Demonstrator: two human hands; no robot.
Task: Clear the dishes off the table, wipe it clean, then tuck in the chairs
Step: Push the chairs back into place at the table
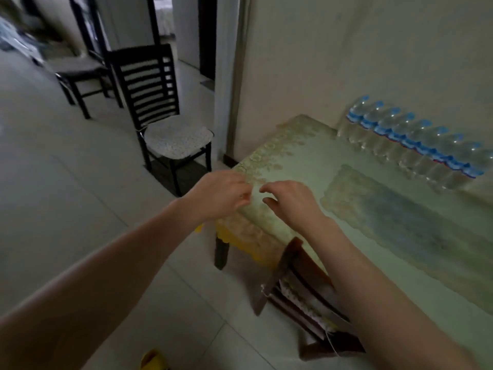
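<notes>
At the surface's nine o'clock corner, left hand and right hand hover loosely curled and empty, and tugging the cloth could topple the bottles at two o'clock.

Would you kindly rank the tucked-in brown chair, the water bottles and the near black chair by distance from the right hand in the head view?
From the right hand:
1. Brown chair, just below, under the table edge.
2. Near black chair, up-left on the floor.
3. Water bottles, far right by the wall.

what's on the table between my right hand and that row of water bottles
Nothing stands there. In the head view, only patterned tablecloth lies between the right hand and the water bottles.
</notes>
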